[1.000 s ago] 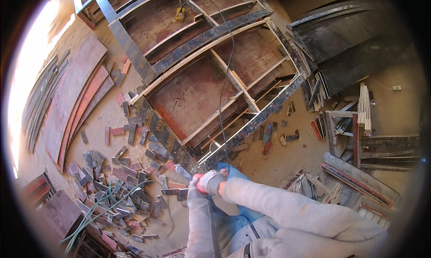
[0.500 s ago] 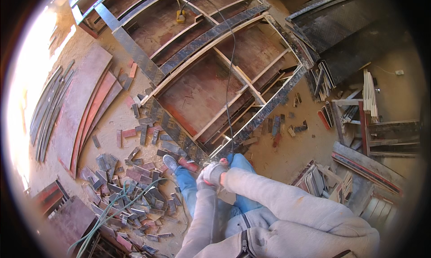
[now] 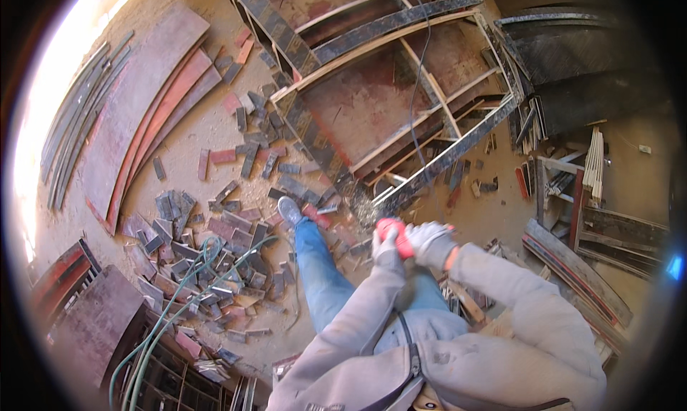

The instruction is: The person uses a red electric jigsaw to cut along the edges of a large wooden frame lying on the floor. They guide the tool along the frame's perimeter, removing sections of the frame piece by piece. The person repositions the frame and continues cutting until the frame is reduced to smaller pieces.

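Note:
A red hand-held tool (image 3: 391,228) is held in front of my body, close to the near corner of a large wood-framed panel structure (image 3: 336,121). My left hand (image 3: 386,251), in a grey glove, is closed around its near side. My right hand (image 3: 429,242), also gloved, is closed at its right side. Both gloves cover much of the tool, so its exact kind is not plain. A dark cord (image 3: 416,103) runs over the structure down toward my hands; where it ends is unclear.
Small wood offcuts (image 3: 240,232) cover the sandy floor around my left foot (image 3: 289,209). Green hoses (image 3: 175,311) cross the lower left. Curved panels (image 3: 139,118) lie at the left, dark sheets (image 3: 594,67) at the far right. Stacked boards (image 3: 576,279) are on the right.
My hands have come away from the structure's corner, and the red tool now shows more fully between them. My head view has shifted, so the structure appears higher and farther right.

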`<state>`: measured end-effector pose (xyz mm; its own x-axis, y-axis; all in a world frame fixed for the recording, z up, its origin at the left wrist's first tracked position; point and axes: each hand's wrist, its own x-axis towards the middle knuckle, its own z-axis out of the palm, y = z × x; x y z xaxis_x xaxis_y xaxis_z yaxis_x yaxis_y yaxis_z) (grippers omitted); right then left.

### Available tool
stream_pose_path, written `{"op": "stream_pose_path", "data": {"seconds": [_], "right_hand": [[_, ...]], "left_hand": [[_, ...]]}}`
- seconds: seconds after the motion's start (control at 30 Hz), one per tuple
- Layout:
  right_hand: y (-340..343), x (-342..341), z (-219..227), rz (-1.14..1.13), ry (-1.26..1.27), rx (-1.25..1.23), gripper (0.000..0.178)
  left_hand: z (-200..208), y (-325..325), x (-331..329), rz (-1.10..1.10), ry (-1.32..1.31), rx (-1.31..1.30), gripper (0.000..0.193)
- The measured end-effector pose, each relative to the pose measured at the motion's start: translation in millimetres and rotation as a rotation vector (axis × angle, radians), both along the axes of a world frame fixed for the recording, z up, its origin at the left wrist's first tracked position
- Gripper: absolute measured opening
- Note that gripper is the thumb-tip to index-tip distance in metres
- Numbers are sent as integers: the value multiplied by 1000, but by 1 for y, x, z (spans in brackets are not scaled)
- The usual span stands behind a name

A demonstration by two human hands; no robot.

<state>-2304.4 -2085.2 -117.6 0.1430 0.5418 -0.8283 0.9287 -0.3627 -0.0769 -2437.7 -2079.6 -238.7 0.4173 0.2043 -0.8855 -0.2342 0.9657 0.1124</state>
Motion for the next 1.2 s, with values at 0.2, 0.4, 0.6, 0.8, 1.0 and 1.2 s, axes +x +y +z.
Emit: {"op": "stream_pose_path", "data": {"seconds": [0.2,0.4,0.6,0.8,1.0,1.2], "right_hand": [[52,0,33,-185,-92,257,46],[164,15,-17,-386,-146,420,40],[244,74,-64,-414,-108,512,29],[292,119,-97,-380,-9,360,55],[308,148,-95,-366,72,308,60],[346,175,-84,-262,221,193,39]], "left_hand": [[30,96,23,-397,224,364,82],[20,240,58,-591,412,652,92],[-2,335,123,-504,392,567,85],[-17,389,161,-588,497,562,83],[-19,395,180,-617,580,537,84],[-24,404,187,-340,556,301,84]]}}
